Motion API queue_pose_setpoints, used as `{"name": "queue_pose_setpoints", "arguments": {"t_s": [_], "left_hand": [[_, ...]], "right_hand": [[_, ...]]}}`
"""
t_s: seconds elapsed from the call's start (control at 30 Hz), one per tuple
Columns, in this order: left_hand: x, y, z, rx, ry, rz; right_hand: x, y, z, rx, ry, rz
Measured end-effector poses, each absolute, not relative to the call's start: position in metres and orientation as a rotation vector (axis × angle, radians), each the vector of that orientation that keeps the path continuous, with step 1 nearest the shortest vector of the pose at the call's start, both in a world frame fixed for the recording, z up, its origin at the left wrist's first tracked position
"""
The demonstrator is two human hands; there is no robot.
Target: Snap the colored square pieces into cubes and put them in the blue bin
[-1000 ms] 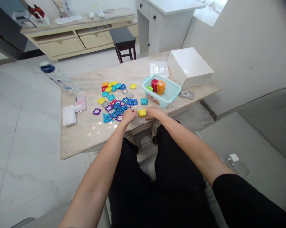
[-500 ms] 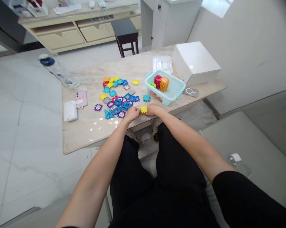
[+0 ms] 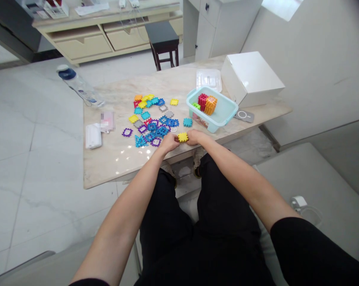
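Observation:
Between my two hands, at the table's near edge, is a yellow interlocking tile [image 3: 183, 137] with notched edges. My left hand [image 3: 169, 143] pinches it from the left, and my right hand [image 3: 195, 137] grips it from the right. It may be a stack of several tiles; the thickness is hard to make out. Left of my hands lies a loose pile of blue and purple tiles [image 3: 158, 131]. A teal tile [image 3: 187, 122] rests just beyond my right hand. Farther off, a light blue basket [image 3: 227, 109] holds a red stack [image 3: 202, 101], an orange stack [image 3: 211, 105] and some green tiles [image 3: 196, 106].
Behind the basket stand a clear plastic lid [image 3: 208, 79] and a white box [image 3: 253, 75]. A grey device [image 3: 245, 115] lies beside the basket. On the left are a water bottle [image 3: 82, 89] and a white packet [image 3: 93, 136]. A dark stool [image 3: 162, 33] stands beyond the table [image 3: 108, 167].
The whole view has shifted slightly to the right. Both hands stay on the yellow tile with almost the same grip. The tiles on the table have not visibly moved.

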State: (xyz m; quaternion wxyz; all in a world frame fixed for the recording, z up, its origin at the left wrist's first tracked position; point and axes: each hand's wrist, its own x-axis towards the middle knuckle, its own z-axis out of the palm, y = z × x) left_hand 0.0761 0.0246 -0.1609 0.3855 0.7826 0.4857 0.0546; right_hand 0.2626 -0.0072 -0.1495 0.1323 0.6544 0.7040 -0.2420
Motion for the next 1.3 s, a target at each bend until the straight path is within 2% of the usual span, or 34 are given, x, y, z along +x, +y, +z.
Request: {"name": "queue_pose_setpoints", "arguments": {"t_s": [0.5, 1.1, 1.3], "left_hand": [[0.076, 0.024, -0.161, 2.11, 1.342, 0.059], [0.071, 0.029, -0.175, 2.084, 1.387, 0.101], [0.069, 0.033, -0.177, 2.096, 1.314, 0.166]], "right_hand": [[0.262, -0.013, -0.136, 2.024, 2.028, -0.766], [0.266, -0.018, -0.133, 2.088, 2.089, -0.661], [0.264, -0.016, -0.136, 1.938, 2.253, -0.603]]}}
